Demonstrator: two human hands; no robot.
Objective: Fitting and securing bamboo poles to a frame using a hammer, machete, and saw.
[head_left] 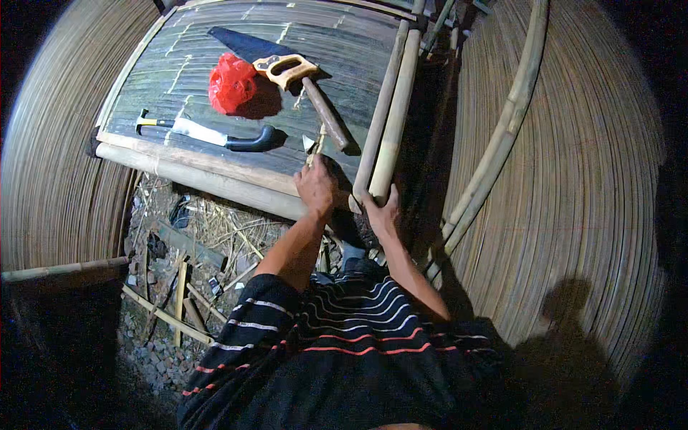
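Observation:
My left hand [315, 188] is at the near edge of a bamboo-slat platform [215, 43], fingers curled and closed; what they hold is hidden. A small white pointed piece [308, 142] and a thin pale strip [322, 137] show just beyond those fingertips. At the platform's near right corner, my right hand [383, 213] wraps round the end of a bamboo pole [395, 122], its thumb on the left side. Beyond my left hand lies a brown wooden rod [326, 115], close to a handsaw [288, 69] with a wooden handle and dark blade.
Left of the saw sits a knotted red plastic bag [231, 84]. A hammer-headed tool [201, 132] with a white middle and curved black grip lies near the front edge. Woven bamboo walls [545, 186] flank both sides. Rubble and bamboo scraps [179, 287] cover the ground below.

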